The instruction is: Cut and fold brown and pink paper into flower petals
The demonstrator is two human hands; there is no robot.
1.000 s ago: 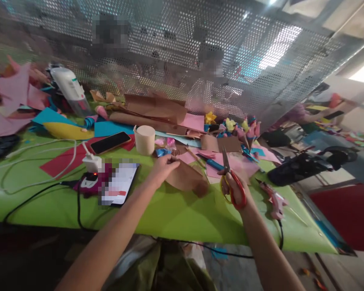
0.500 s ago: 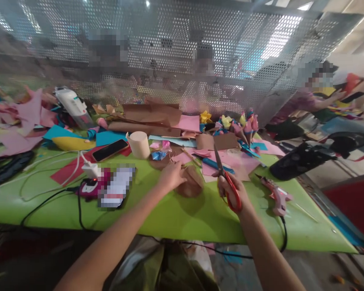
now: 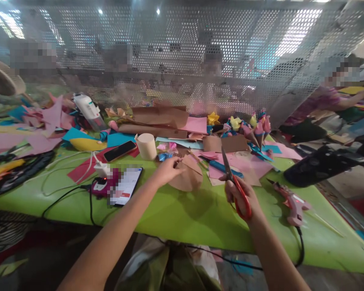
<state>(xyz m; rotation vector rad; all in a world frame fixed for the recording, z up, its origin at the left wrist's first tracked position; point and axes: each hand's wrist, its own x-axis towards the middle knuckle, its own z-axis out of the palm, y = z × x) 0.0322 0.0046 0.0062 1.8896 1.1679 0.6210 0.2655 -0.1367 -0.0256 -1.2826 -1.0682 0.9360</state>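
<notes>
My left hand (image 3: 169,170) pinches the left edge of a rounded piece of brown paper (image 3: 188,176), which is tilted up off the green table (image 3: 170,214). Red-handled scissors (image 3: 242,198) are in my right hand (image 3: 241,194), blades pointing up and away from me; the blades look closed. A gap separates the scissors from the brown paper. Just beyond my right hand, a blue utility knife (image 3: 220,166) lies on pink paper (image 3: 256,167). Small blue and pink scraps (image 3: 170,149) lie beyond my left hand.
Left: two phones (image 3: 125,188) (image 3: 119,151), a purple power adapter (image 3: 101,186) with cables, and a cream paper roll (image 3: 146,146). Right: a pink glue gun (image 3: 293,204) and a dark bottle (image 3: 315,167). Brown sheets (image 3: 157,117) and paper flowers (image 3: 257,129) line a perforated metal screen (image 3: 170,60).
My left hand has taken hold of the brown paper and lifted it, turning its face up. The scissors stay in my right hand. The whole view has shifted slightly.
</notes>
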